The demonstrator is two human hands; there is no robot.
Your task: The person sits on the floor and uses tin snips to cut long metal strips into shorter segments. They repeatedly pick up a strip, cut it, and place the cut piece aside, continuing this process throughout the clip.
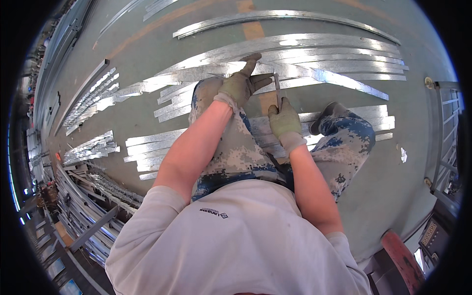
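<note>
Above metal strips (339,81), left hand (239,86) extended forward, fingers splayed; right hand (286,120) nearer body, fingers curled round slim metal piece (277,87); forearms (195,145) converging.

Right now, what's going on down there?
A person is low over metal strips on the floor. The gloved right hand grips a slim piece. The gloved left hand is spread open by the strips; whether it touches them is unclear. More strips lie in piles to the left.
</note>
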